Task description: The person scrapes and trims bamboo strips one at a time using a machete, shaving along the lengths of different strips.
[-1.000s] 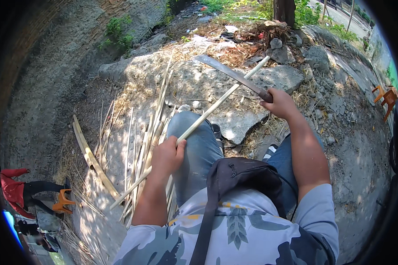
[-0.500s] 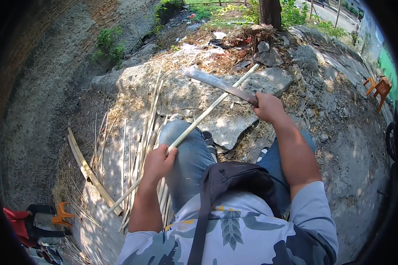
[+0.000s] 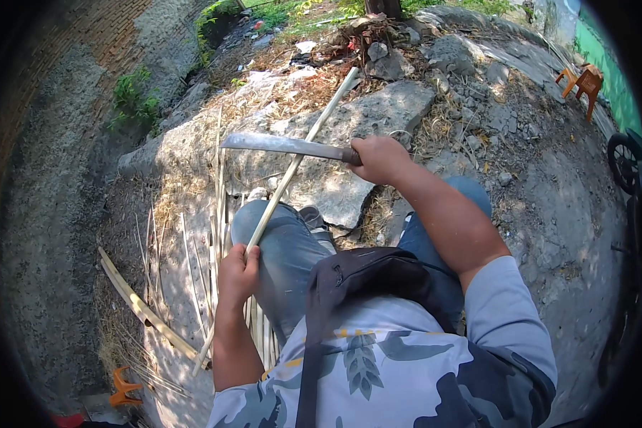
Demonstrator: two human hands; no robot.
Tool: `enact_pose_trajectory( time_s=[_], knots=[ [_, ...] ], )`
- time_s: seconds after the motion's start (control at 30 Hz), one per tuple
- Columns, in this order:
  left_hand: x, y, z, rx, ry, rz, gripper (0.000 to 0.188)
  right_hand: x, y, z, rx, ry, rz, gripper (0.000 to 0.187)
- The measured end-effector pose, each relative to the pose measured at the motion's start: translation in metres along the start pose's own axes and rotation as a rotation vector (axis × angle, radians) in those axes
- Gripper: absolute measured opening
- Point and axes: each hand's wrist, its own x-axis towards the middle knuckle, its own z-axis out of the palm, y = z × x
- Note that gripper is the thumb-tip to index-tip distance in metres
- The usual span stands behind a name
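Observation:
A long, pale bamboo strip (image 3: 278, 192) slants from beside my left forearm, across my left knee, up toward the stone slab. My left hand (image 3: 240, 274) is closed round its lower part, thumb along the top. In my right hand (image 3: 379, 158) is the dark handle of a machete (image 3: 274, 145), fingers wrapped round it. Its broad, worn blade points left, nearly level, and crosses the strip's upper half. Whether the edge touches the strip or passes just over it, I cannot tell.
Several loose bamboo strips (image 3: 220, 171) lie left of my legs, beside a split bamboo length (image 3: 153, 317). A broken stone slab (image 3: 335, 189) lies ahead. Orange plastic chairs (image 3: 125, 389) stand lower left and far right. A rough wall (image 3: 50, 178) borders the left; a motorcycle wheel (image 3: 623, 162) shows right.
The machete has swung from sloping up-left to nearly level, and its blade lies farther left. The bamboo strip stands steeper in view. The whole view has shifted, carrying the surroundings left and upward.

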Motion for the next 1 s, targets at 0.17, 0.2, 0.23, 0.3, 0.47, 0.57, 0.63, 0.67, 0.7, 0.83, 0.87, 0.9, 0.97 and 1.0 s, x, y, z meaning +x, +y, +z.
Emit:
enact_pose_trajectory(
  time_s=[0.17,0.2,0.23,0.3,0.47,0.57,0.63,0.67,0.7,0.83,0.87,0.9,0.97,1.0],
  knots=[
    [0.003,-0.007,0.004,0.008,-0.003,0.015,0.035,-0.007,-0.025,0.001,-0.08,-0.071,-0.33,0.024],
    [0.003,-0.011,0.005,-0.026,0.007,0.035,0.035,-0.005,-0.025,0.004,-0.079,-0.074,-0.326,0.024],
    [0.003,-0.013,0.007,-0.059,0.018,0.055,0.034,-0.002,-0.023,0.008,-0.105,-0.057,-0.329,0.024],
    [0.002,-0.016,0.01,-0.133,0.032,0.07,0.034,0.003,-0.018,0.0,-0.075,-0.07,-0.268,0.024],
    [-0.001,-0.005,0.014,-0.195,0.082,0.076,0.035,0.014,0.021,-0.005,-0.001,0.083,-0.012,0.022],
    [0.0,-0.008,0.014,-0.079,0.09,0.062,0.036,0.009,0.022,0.006,0.033,0.104,0.007,0.022],
    [-0.002,-0.005,0.011,-0.047,0.075,0.03,0.037,0.007,0.014,0.008,0.116,0.065,-0.017,0.022],
    [-0.002,-0.004,0.012,-0.048,0.074,0.033,0.037,0.006,0.01,0.008,0.115,0.067,-0.014,0.022],
    [-0.002,-0.002,0.013,-0.047,0.086,0.041,0.038,0.004,0.007,0.008,0.092,0.009,-0.053,0.022],
    [-0.002,-0.003,0.014,-0.018,0.102,0.046,0.039,-0.002,-0.027,0.0,-0.039,-0.151,-0.197,0.018],
    [-0.001,-0.004,0.015,-0.015,0.101,0.047,0.039,-0.002,-0.031,0.001,-0.079,-0.181,-0.292,0.018],
    [-0.002,-0.006,0.015,0.002,0.094,0.039,0.039,-0.002,-0.033,0.006,-0.127,-0.134,-0.338,0.021],
    [-0.004,-0.008,0.015,-0.007,0.108,0.046,0.037,0.003,-0.027,0.007,-0.089,-0.12,-0.318,0.025],
    [-0.004,-0.007,0.017,-0.035,0.127,0.06,0.036,0.007,-0.019,0.003,-0.055,-0.106,-0.298,0.029]
  ],
)
